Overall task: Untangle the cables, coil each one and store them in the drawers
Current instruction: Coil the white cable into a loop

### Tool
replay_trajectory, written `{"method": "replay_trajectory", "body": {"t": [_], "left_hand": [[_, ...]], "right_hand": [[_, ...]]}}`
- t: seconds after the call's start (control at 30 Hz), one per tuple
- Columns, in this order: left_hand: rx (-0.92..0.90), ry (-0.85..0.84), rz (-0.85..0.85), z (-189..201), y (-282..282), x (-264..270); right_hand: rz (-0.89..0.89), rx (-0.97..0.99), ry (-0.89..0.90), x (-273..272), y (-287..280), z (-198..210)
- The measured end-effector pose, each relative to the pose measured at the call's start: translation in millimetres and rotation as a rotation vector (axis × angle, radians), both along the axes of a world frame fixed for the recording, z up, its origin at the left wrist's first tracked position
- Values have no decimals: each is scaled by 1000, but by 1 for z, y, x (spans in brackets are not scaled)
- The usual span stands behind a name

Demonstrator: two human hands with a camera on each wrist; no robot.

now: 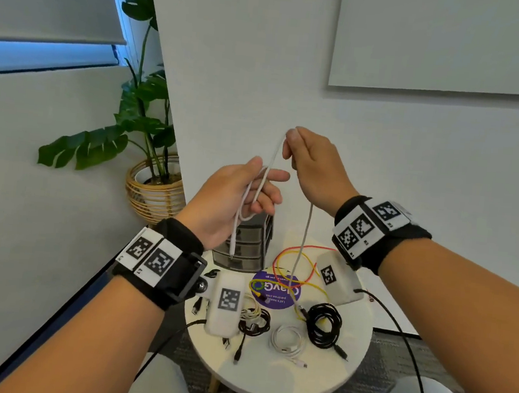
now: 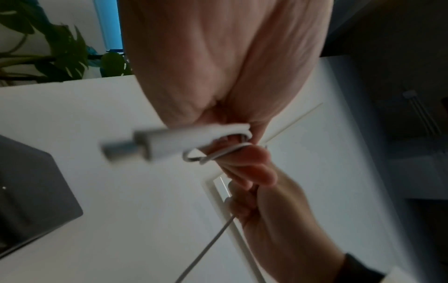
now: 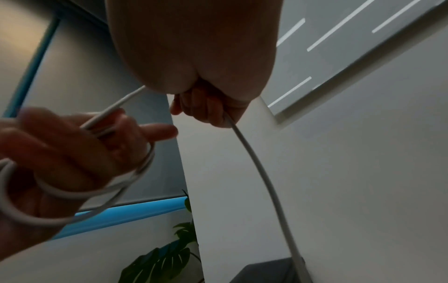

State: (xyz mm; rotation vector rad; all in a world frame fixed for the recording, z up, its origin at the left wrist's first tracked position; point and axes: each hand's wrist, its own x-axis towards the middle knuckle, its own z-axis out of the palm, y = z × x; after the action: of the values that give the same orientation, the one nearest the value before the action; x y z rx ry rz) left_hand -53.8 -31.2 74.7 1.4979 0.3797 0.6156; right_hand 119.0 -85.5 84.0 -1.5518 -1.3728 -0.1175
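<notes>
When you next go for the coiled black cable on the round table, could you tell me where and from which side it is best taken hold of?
Probably pinch the black coil across its bundled strands at the near rim, coming from above: it lies flat on the table, and that side is away from the yellow wire crossing its far left edge. Its plug trails loose towards you, so gather it afterwards.

A round white bench (image 1: 268, 384) carried everything. At its far edge stood a dark set of drawers (image 1: 244, 245). In front of that lay a purple round sticker (image 1: 276, 290), with loose red (image 1: 290, 262) and yellow wires (image 1: 306, 285) looping over it. Nearer lay a black cable coil (image 1: 323, 326), a small white cable coil (image 1: 287, 340) beside it, and another black coil (image 1: 255, 322) to the left. A white cable (image 1: 301, 257) hung down to the bench by the yellow wires.
</notes>
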Motion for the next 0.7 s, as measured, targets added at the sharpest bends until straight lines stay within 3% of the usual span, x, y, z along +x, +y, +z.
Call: {"method": "replay_trajectory", "body": {"t": [0.17,0.3,0.43,0.6,0.7], "left_hand": [[55,-54,68,-2,0,-2],[32,-191,26,8,-6,-2],[-16,-337,-59,25,-13,-3],[213,-346,209,37,-1,-4],[308,-293,278,36,9,-4]], "right_hand": [[32,32,-111,-7,0,20],[59,-40,-20,-2,5,17],[258,-212,112,-13,5,-15],[481,-443,205,-41,3,-44],[569,-531,108,-56,-3,-38]]}}
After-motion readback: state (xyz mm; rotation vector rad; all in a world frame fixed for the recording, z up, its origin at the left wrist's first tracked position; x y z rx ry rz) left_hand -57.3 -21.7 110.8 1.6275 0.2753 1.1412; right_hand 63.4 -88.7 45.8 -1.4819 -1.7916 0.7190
